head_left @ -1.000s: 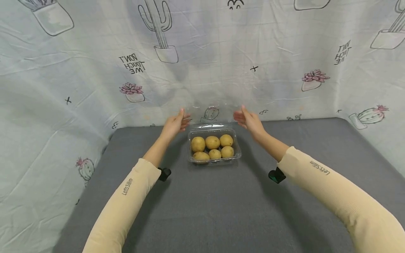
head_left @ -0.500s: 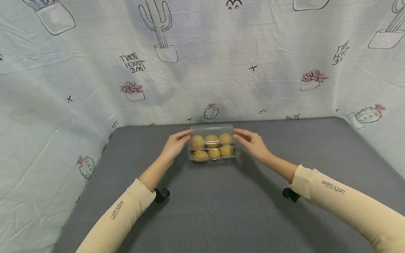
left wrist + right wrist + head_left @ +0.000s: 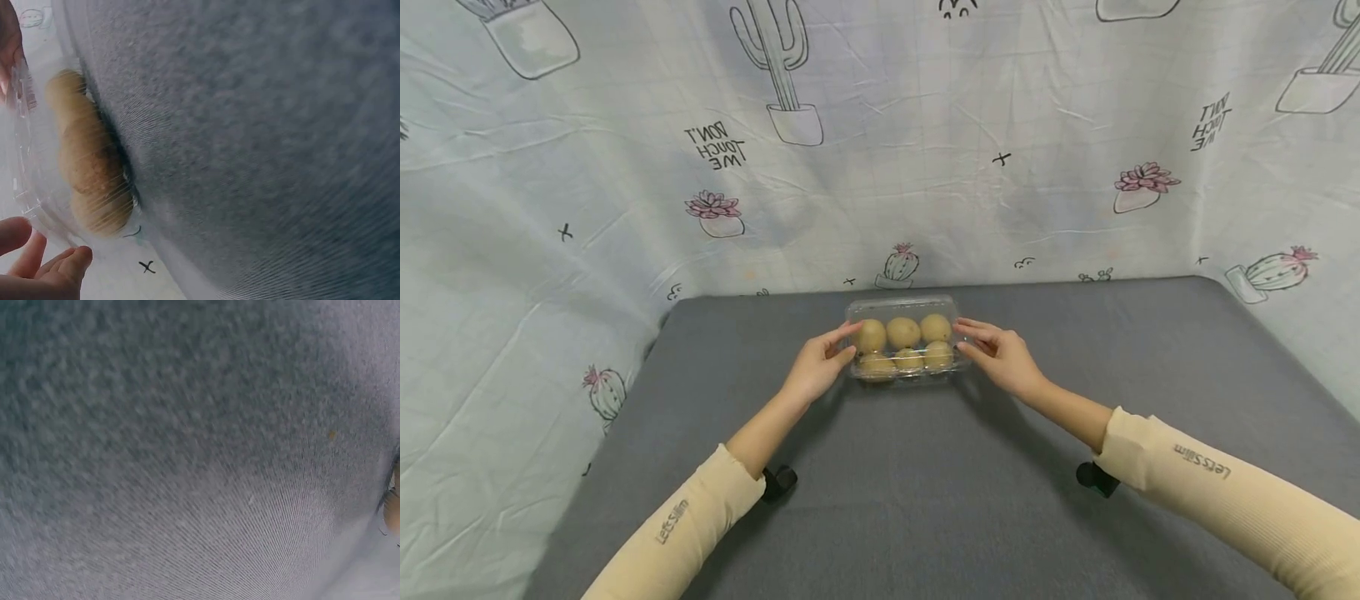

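Note:
A clear plastic clamshell box (image 3: 906, 381) stands on the grey table, filled with several round, yellow-brown, potato-like pieces (image 3: 903, 332) in two rows. Its hinged lid (image 3: 24, 147) is tilted down over them, with a gap showing beneath it in the left wrist view. My left hand (image 3: 817, 364) holds the lid's left side, thumb towards me and fingers farther back. On the opposite side my right hand (image 3: 1006, 358) holds the lid in the same way. The right wrist view catches only an edge of the contents (image 3: 392, 511); the right hand is out of it.
Grey cloth covers the table (image 3: 895, 500). A white curtain (image 3: 865, 192) with cactus prints hangs right behind the box and along both sides. Black wrist cameras show under both cream sleeves (image 3: 1210, 475).
The lid has swung from raised against the curtain down over the box, its front edge moving towards me. Both hands have come down and forward with it.

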The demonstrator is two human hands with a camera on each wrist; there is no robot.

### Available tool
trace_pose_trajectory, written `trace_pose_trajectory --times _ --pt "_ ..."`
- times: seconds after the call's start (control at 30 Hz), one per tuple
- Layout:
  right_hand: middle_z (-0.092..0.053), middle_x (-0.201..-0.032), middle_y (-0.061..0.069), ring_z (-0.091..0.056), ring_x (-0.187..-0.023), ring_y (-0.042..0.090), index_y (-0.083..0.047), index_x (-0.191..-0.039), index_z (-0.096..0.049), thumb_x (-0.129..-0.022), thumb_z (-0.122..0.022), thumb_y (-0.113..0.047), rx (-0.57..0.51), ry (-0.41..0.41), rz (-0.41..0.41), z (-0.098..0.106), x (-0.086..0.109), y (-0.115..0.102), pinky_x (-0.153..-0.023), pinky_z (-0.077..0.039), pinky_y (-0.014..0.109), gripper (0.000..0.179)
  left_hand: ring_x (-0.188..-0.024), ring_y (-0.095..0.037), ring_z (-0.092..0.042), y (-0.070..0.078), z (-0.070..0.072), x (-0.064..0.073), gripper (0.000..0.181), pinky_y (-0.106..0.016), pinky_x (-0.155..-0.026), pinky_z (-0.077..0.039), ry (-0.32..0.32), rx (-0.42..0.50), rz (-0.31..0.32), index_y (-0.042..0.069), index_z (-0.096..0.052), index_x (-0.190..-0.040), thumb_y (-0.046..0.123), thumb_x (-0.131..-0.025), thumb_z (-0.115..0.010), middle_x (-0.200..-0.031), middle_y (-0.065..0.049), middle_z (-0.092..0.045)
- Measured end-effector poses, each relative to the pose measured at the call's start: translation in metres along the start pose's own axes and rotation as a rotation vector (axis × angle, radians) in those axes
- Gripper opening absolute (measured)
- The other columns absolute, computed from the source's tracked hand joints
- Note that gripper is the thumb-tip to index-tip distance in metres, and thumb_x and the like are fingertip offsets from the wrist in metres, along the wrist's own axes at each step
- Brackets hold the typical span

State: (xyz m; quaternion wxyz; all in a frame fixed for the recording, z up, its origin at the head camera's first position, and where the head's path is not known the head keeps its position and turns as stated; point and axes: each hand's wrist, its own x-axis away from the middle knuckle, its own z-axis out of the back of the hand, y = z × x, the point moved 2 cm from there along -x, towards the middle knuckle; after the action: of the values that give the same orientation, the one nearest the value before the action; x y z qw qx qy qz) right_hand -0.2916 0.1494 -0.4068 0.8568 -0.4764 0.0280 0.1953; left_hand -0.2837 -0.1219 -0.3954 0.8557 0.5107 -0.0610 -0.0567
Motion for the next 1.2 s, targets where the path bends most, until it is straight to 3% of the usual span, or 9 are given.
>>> trace_pose_trajectory --times 0.03,0.17,0.37,0.47,0.6,0.73,0.87,1.03,1.2 --pt "-0.049 -0.134 0.019 -0.046 -0.123 0.031 0.003 -0.123 -0.056 -0.091 -0.058 -0.01 -0.013 0.006 -0.009 0.0 0.001 0.001 -0.094 -0.045 0.036 0.035 -0.137 -0.025 -0.027 -0.001 0.0 0.001 0.043 -0.04 -0.11 -0.029 0.002 -0.003 -0.005 0.014 -0.045 -0.138 0.012 -0.095 -0.051 -0.148 -0.006 -0.031" --pt "-0.048 -0.134 0.02 -0.043 -0.126 0.032 0.003 -0.126 -0.054 -0.09 -0.059 -0.004 -0.088 0.032 -0.073 -0.003 0.006 0.0 -0.099 -0.04 0.036 0.037 -0.137 -0.027 -0.024 -0.006 0.0 0.004 0.049 -0.04 -0.11 -0.027 -0.001 -0.008 -0.028 0.011 -0.035 -0.143 0.016 -0.096 -0.05 -0.15 -0.011 -0.025" --pt "-0.043 -0.136 0.025 -0.043 -0.125 0.035 0.007 -0.136 -0.039 -0.091 -0.057 -0.003 -0.169 0.051 -0.24 -0.007 0.014 -0.004 -0.1 -0.042 0.039 0.05 -0.133 -0.033 -0.032 -0.013 -0.001 0.012 0.051 -0.047 -0.106 -0.031 -0.039 -0.06 0.019 0.013 -0.029 -0.145 0.025 -0.098 -0.046 -0.146 -0.016 -0.032" --pt "-0.049 -0.129 0.027 -0.053 -0.115 0.031 0.01 -0.132 -0.04 -0.093 -0.055 -0.01 -0.288 0.009 -0.395 -0.006 0.014 -0.003 -0.096 -0.046 0.036 0.047 -0.125 -0.035 -0.043 -0.013 -0.002 0.015 0.051 -0.05 -0.101 -0.037 -0.044 -0.093 0.02 0.015 -0.03 -0.145 0.022 -0.098 -0.047 -0.138 -0.018 -0.043" --pt "-0.06 -0.107 0.022 -0.065 -0.091 0.017 0.017 -0.123 -0.043 -0.095 -0.051 -0.016 -0.487 -0.105 -0.547 -0.005 0.014 -0.001 -0.087 -0.051 0.029 0.044 -0.109 -0.033 -0.058 -0.013 0.0 0.015 0.05 -0.045 -0.085 -0.051 0.01 -0.123 0.01 0.014 -0.039 -0.141 0.018 -0.094 -0.054 -0.123 -0.018 -0.058" --pt "-0.062 -0.093 0.013 -0.066 -0.08 0.011 0.02 -0.122 -0.041 -0.097 -0.047 -0.017 -0.57 -0.195 -0.579 -0.007 0.014 0.001 -0.08 -0.054 0.026 0.044 -0.087 -0.027 -0.063 -0.013 0.001 0.013 0.049 -0.032 -0.065 -0.049 0.013 -0.164 0.013 0.014 -0.041 -0.14 0.018 -0.093 -0.056 -0.109 -0.015 -0.065" --pt "-0.061 -0.092 0.011 -0.066 -0.08 0.011 0.02 -0.124 -0.038 -0.099 -0.044 -0.016 -0.588 -0.223 -0.572 -0.007 0.013 0.003 -0.079 -0.054 0.025 0.044 -0.083 -0.027 -0.064 -0.012 0.001 0.011 0.051 -0.033 -0.067 -0.051 -0.033 -0.141 0.017 0.013 -0.037 -0.141 0.017 -0.094 -0.055 -0.1 -0.015 -0.068" --pt "-0.06 -0.096 0.013 -0.065 -0.082 0.011 0.02 -0.125 -0.037 -0.099 -0.043 -0.016 -0.587 -0.246 -0.556 -0.006 0.012 0.003 -0.08 -0.054 0.026 0.045 -0.089 -0.03 -0.065 -0.013 -0.002 0.009 0.056 -0.036 -0.079 -0.054 -0.071 0.028 0.074 0.008 -0.026 -0.144 0.011 -0.095 -0.052 -0.101 -0.02 -0.066" --pt "-0.059 -0.101 0.018 -0.065 -0.082 0.01 0.02 -0.125 -0.038 -0.099 -0.043 -0.015 -0.585 -0.25 -0.565 -0.006 0.01 0.002 -0.081 -0.053 0.025 0.044 -0.092 -0.03 -0.065 -0.014 -0.007 0.007 0.059 -0.032 -0.079 -0.054 -0.106 0.186 0.152 0.004 -0.013 -0.145 0.007 -0.097 -0.045 -0.104 -0.025 -0.063"
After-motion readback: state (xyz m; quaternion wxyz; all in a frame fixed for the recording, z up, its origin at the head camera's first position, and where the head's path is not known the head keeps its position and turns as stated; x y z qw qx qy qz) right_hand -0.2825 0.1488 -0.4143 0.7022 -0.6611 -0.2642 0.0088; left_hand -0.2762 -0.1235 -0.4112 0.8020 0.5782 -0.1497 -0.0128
